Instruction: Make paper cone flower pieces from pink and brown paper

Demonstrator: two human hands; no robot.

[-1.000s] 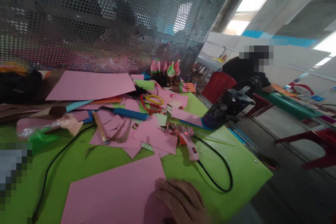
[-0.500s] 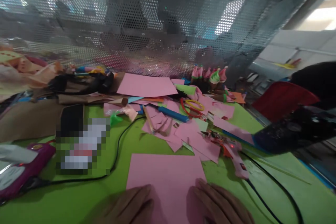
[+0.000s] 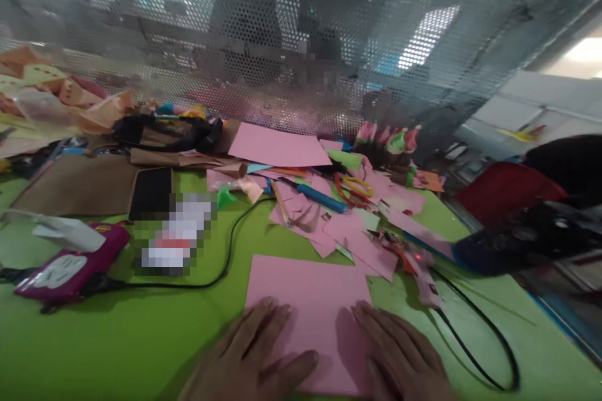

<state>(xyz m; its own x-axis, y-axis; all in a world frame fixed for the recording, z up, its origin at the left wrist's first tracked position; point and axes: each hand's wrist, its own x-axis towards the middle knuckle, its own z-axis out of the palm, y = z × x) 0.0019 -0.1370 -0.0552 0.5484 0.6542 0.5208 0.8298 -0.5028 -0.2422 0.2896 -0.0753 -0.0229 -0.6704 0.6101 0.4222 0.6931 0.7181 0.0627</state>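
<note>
A pink paper sheet (image 3: pixel 310 291) lies on the green table (image 3: pixel 117 338) right in front of me. My left hand (image 3: pixel 249 357) rests flat on its near left part, fingers stretched out. My right hand (image 3: pixel 399 357) lies flat on its near right part, fingers spread too. Neither hand holds anything. Beyond the sheet sits a heap of pink paper scraps (image 3: pixel 348 235).
A pink glue gun (image 3: pixel 423 276) with a black cord (image 3: pixel 489 351) lies right of the sheet. Farther back are a blue utility knife (image 3: pixel 320 198), red and yellow scissors (image 3: pixel 350 191), a black phone (image 3: pixel 151 193), a magenta device (image 3: pixel 70 263) and a perforated metal screen (image 3: pixel 282 62).
The view has swung left and down. My left hand has come into sight and both hands have slid up onto the pink sheet.
</note>
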